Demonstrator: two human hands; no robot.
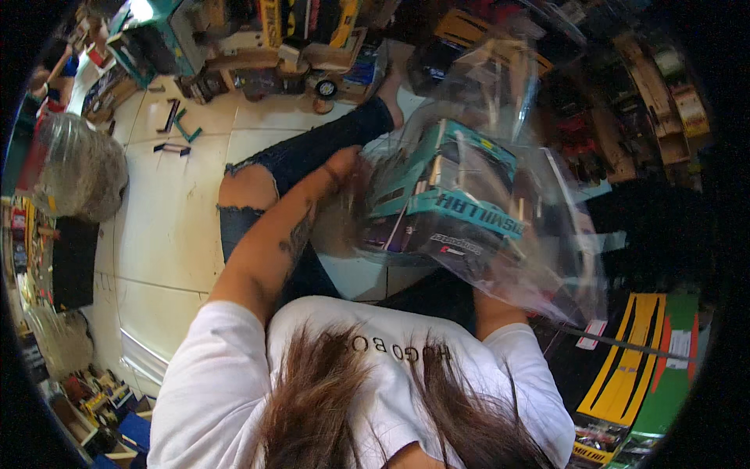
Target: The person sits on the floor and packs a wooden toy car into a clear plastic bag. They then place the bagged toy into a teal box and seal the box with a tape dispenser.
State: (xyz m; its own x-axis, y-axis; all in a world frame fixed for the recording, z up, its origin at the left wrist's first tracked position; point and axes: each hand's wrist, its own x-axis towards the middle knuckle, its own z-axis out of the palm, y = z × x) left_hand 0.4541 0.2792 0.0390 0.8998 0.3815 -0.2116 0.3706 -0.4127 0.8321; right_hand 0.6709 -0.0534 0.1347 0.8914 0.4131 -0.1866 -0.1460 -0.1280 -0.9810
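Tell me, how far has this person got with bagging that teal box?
Mostly in: the teal box already sits inside the clear plastic bag. In hand: the left hand grips the bag's edge beside the box; the right hand is hidden behind the plastic. Left: the bag looks loose and unsealed, and more boxed items lie on the floor nearby.

Bare floor tiles [168, 227] lie open at the left; boxed toys [312, 31] (stacked along the far edge) and a clear plastic bag [500, 156] crowd the right.
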